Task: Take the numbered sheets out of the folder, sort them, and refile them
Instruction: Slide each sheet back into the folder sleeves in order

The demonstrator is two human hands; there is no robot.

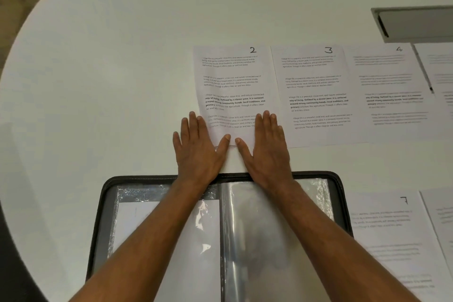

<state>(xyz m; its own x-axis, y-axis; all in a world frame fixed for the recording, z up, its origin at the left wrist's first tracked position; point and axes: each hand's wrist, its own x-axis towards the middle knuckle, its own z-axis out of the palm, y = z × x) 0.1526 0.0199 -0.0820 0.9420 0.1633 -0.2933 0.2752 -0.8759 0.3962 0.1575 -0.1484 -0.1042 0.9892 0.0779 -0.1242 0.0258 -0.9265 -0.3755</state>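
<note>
While both palms lie flat and open on the near end of sheet 2 (230,86), left hand (196,144) and right hand (267,144) grasp nothing. Slide it toward the open folder (340,193), near them, keeping sheet 3 (316,91) to its right undisturbed.

Bare left hand (198,147) lies flat, palm down, fingers extended toward 12 o'clock, thumb angled to 1 o'clock. Bare right hand (266,146) mirrors it, thumb toward 11 o'clock. Thumb tips nearly meet. Both forearms converge from 6 o'clock.
</note>
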